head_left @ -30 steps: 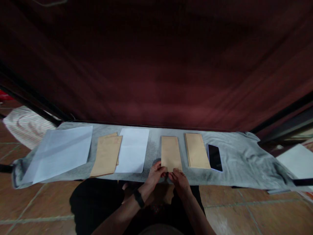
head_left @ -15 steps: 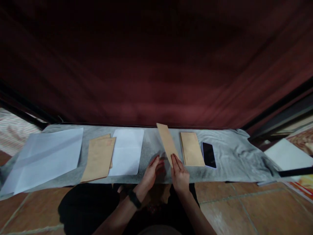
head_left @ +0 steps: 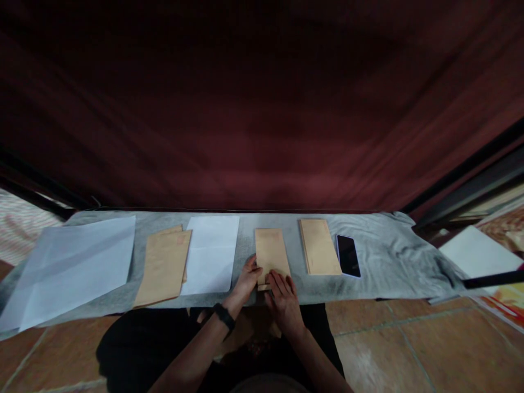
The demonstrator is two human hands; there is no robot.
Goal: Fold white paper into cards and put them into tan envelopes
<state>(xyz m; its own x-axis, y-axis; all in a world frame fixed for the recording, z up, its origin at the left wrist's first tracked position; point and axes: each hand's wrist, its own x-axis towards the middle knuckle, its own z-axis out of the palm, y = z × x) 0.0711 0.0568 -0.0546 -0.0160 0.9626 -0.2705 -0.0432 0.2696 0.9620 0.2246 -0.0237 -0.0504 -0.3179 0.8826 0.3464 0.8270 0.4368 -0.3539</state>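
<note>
A brown paper envelope [head_left: 272, 248] lies lengthwise on the grey cloth in front of me, with faint reddish print near its far end. A narrow folded strip shows at its near end. My left hand [head_left: 246, 279] is closed on its left edge, the thumb on top. At the near right corner, my right hand [head_left: 285, 303] has its fingers over the paper and its thumb by the folded strip. To the right sits a small stack of brown envelopes [head_left: 320, 247]. More brown envelopes [head_left: 164, 265] overlap a white sheet [head_left: 210, 254] on the left.
A grey cloth [head_left: 385, 256] covers the narrow table. A dark-screened phone [head_left: 349, 255] lies right of the stack. Large white paper [head_left: 77, 267] spreads over the far left. Behind the table hangs a dark red curtain [head_left: 262, 136]. A white board [head_left: 481, 254] stands at the right.
The envelope was raised and tilted in my right hand; now it lies flat on the cloth. My left hand, empty before, has come to its left edge.
</note>
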